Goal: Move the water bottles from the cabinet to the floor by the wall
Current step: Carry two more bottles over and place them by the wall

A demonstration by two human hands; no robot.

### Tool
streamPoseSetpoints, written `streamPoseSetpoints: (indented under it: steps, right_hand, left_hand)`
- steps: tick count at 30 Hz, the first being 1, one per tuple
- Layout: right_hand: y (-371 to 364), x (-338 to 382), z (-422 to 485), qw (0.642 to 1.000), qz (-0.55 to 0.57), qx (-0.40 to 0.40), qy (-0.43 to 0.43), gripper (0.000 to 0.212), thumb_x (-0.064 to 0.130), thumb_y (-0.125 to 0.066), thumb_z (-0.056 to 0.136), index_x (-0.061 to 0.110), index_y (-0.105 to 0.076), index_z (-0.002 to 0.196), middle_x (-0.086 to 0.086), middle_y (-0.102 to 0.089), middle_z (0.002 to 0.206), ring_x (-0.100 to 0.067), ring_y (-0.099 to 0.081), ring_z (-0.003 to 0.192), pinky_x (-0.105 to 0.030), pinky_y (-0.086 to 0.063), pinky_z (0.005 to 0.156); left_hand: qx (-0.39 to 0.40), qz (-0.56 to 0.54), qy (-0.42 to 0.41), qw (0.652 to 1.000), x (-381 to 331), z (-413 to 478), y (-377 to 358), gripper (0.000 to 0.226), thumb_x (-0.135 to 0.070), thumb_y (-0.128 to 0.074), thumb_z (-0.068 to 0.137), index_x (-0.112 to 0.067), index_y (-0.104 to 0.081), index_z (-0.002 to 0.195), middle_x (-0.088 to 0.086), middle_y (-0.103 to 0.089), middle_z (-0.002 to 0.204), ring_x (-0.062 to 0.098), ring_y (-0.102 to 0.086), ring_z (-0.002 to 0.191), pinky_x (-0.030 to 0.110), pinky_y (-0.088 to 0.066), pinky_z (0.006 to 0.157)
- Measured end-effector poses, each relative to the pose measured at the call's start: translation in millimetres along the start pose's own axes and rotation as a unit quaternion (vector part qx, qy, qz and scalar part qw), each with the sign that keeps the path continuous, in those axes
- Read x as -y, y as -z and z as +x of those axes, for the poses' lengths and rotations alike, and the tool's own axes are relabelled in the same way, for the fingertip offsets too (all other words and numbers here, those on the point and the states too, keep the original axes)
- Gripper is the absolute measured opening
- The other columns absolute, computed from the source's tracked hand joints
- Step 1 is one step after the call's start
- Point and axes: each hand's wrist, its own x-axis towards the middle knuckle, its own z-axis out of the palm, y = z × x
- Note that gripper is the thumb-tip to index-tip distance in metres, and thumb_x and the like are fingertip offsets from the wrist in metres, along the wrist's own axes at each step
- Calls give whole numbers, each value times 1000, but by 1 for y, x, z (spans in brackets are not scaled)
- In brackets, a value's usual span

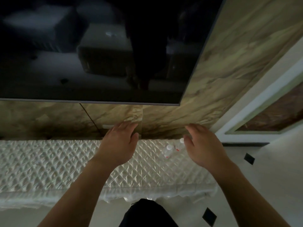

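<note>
Item 1. My left hand [118,143]: reaches out over the cabinet [147,177], back of the hand toward me, fingers straight and close together, thumb out to the side. It holds nothing. Its fingertips lie in front of the marble wall [229,71]; I cannot tell whether they touch it.

Item 2. My right hand [203,145]: reaches out level with the left, fingers spread and only slightly bent, thumb turned inward. It holds nothing as well.

Item 3. First water bottle [168,151]: small, clear, with a white cap and a red mark on the label. It is on the cabinet top near the back right corner, between my two hands and closer to the right one.

Item 4. Second water bottle [179,145]: same kind, just beside the first and nearer the wall. Its cap is right next to my right thumb; I cannot tell whether they touch.

Item 5. Quilted cloth [49,161]: white, diamond-stitched, covering the whole cabinet top and hanging over its front edge.

Item 6. Television [82,46]: large, dark screen, mounted on the marble wall above the cabinet.

Item 7. Floor [270,177]: pale tiles with small black diamond insets [249,158], to the right of the cabinet.

Item 8. My leg [147,213]: in dark clothing, at the bottom edge, in front of the cabinet.
</note>
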Motion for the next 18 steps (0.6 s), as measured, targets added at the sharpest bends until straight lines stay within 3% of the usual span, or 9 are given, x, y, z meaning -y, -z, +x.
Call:
streamPoseSetpoints:
  steps: [5, 11, 14, 18]
  right_hand:
    - [15, -42, 21, 1000, 21, -5, -1, 41, 31, -42, 97, 17, -50, 135, -2, -57, 133, -20, -51, 121, -37, -41, 101]
    - [22, -94, 47, 999, 44, 14, 14, 44, 32, -39, 98, 19, -46, 139, 0, -52, 139, -19, -47, 126, -37, -39, 105]
    - [22, -120, 61, 998, 54, 23, 38, 44, 32, -39, 97, 18, -45, 139, -1, -51, 140, -19, -46, 127, -38, -39, 106]
    - [23, -155, 84, 993, 70, 50, 84, 46, 34, -37, 98, 17, -44, 139, -2, -51, 140, -20, -46, 127, -39, -40, 105]
  left_hand:
    - [-3, -10, 0, 1000, -35, 35, -2, 44, -37, -39, 101, -24, -45, 143, -1, -48, 147, 17, -42, 136, 42, -36, 112]
    - [-16, -4, 33, 999, -71, 54, -14, 44, -35, -38, 100, -24, -47, 141, -1, -50, 145, 17, -44, 135, 42, -37, 111]
    - [-26, -3, 55, 998, -91, 57, -23, 47, -41, -33, 97, -26, -47, 139, -1, -54, 141, 17, -48, 130, 43, -41, 108]
    - [-35, 2, 104, 994, -124, 57, -37, 42, -40, -40, 96, -28, -47, 136, -4, -57, 133, 18, -52, 122, 43, -46, 101]
